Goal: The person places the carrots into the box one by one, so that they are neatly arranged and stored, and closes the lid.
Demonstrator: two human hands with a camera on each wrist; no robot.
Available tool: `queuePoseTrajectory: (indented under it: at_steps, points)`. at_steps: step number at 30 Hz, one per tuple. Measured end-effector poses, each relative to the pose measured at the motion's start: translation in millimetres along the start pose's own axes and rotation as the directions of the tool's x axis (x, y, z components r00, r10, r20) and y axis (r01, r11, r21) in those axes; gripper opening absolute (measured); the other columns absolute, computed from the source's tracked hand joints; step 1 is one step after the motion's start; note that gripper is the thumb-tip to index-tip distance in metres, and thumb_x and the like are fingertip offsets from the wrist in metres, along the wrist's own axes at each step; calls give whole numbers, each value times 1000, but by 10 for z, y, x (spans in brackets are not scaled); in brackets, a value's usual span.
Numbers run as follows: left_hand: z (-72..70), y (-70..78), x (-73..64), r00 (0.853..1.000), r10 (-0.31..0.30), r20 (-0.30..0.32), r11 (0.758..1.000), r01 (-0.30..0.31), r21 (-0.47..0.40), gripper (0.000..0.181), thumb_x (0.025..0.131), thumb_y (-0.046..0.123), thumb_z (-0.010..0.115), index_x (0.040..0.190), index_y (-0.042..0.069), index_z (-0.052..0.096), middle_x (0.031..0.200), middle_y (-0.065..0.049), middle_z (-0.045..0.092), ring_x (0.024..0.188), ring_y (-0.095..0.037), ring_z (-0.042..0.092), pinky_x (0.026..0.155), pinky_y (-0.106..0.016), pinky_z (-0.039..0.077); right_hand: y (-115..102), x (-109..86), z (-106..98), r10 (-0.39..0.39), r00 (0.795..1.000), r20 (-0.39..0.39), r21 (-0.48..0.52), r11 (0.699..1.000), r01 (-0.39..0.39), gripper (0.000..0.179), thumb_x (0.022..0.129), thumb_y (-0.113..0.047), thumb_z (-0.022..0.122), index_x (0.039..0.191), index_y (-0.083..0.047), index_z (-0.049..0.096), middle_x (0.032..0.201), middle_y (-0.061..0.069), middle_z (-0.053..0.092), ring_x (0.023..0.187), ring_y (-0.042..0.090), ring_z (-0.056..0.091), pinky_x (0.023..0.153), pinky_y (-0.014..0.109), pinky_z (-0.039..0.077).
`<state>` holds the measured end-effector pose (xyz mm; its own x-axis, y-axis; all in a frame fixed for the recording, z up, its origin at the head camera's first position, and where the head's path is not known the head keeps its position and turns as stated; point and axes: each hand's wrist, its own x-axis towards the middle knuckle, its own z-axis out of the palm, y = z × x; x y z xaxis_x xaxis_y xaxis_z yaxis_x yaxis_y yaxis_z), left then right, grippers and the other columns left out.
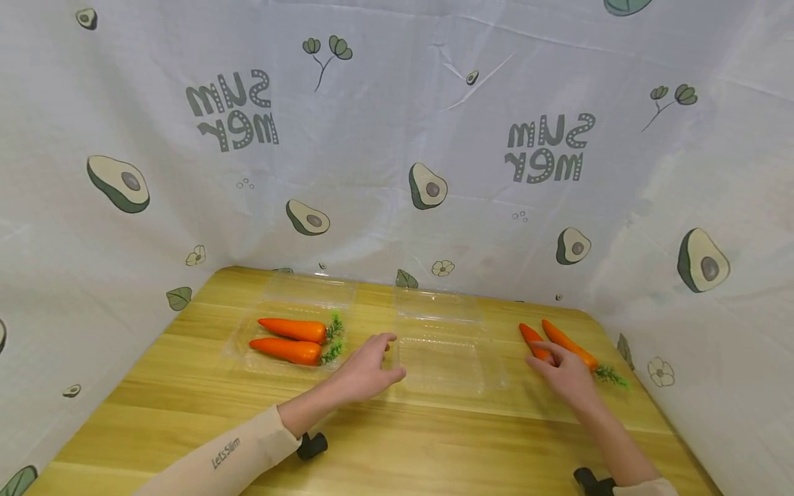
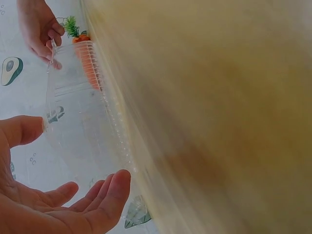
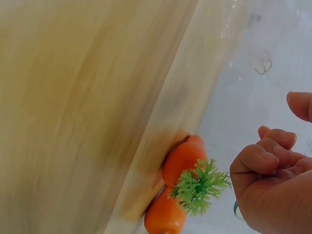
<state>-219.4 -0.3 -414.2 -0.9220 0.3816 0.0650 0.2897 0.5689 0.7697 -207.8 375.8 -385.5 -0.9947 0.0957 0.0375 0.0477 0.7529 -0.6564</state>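
My left hand (image 1: 369,372) hovers at the left edge of a clear plastic clamshell box (image 1: 443,365), thumb and fingers spread apart and holding nothing. Two orange carrots (image 1: 558,337) with a green leafy top lie on the right of the table. Above the left one of them is my right hand (image 1: 563,368), hiding part of it. The right wrist view shows the thumb apart from the loosely bent fingers (image 3: 273,151), and a gap between that hand and the carrots (image 3: 183,161). In the left wrist view the clear box stands between the two hands.
Another clear clamshell box (image 1: 248,362) on the left holds two carrots (image 1: 288,350) side by side, green tops to the right. Both boxes have lids (image 1: 437,304) folded back toward the rear. A printed cloth (image 1: 372,138) hangs behind and beside the wooden table (image 1: 397,448).
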Motion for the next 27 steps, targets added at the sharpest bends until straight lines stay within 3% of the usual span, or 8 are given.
queuePoseTrajectory:
  at_steps: [10,19,27]
  points:
    - [-1,-12,-2,1000,-11,11,1000,11,-4,69,94,35,68,151,7,41,145,-16,51,129,-31,53,101,-53,48,133,16,-127,47,999,-20,6,999,-47,60,100,-36,62,142,4,52,81,1,47,68,14,42,59,28,35]
    - [8,-17,26,1000,-9,4,1000,9,24,71,93,37,68,152,8,41,146,-14,51,129,-30,54,102,-52,48,199,15,-256,73,996,-50,-37,997,-75,62,101,-37,59,143,6,47,78,2,45,62,15,39,53,29,32]
    - [9,0,26,1000,0,16,999,-1,41,70,95,37,66,153,8,39,147,-16,50,127,-31,55,102,-52,48,234,12,-293,100,993,-56,-66,992,-103,61,101,-34,58,144,8,46,88,13,53,69,21,44,56,30,36]
